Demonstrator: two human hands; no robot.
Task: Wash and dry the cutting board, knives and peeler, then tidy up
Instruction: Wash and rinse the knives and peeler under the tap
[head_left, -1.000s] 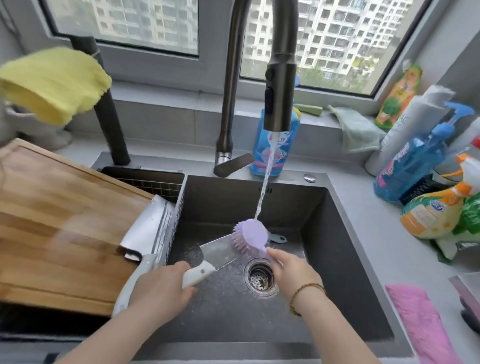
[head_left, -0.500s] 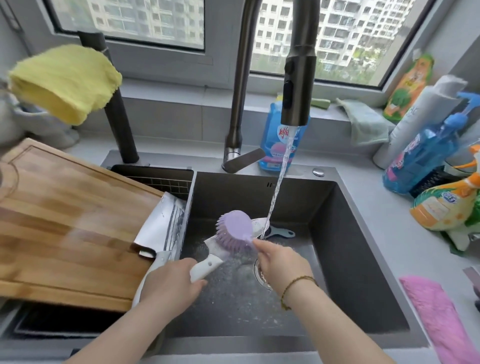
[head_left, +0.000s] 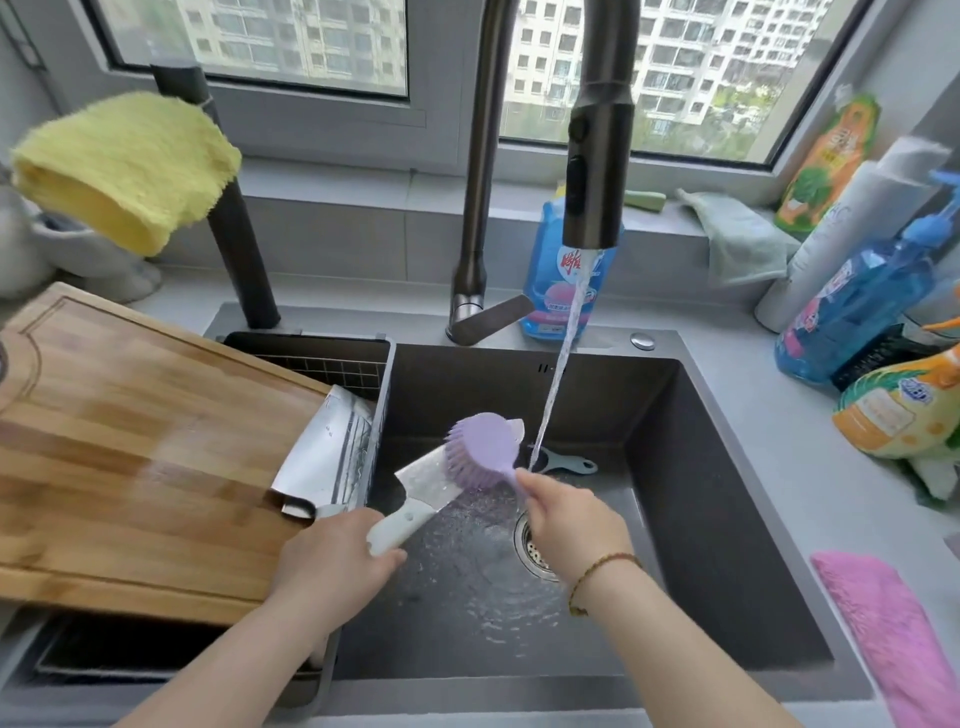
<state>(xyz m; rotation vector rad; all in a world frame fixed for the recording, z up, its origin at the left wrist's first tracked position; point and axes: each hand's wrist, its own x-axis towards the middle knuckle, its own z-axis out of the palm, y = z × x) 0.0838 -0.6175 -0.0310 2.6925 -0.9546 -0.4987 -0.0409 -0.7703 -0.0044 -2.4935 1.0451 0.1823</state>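
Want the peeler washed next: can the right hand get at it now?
Probably yes: the peeler lies in the sink just beyond the right hand, only the water stream between. But that hand grips the brush, which it would have to drop first.

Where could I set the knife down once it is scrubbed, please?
The bare top of the cutting board, left of the cleaver, and the counter right of the sink, behind the pink cloth, are free. Bottles crowd the right back corner.
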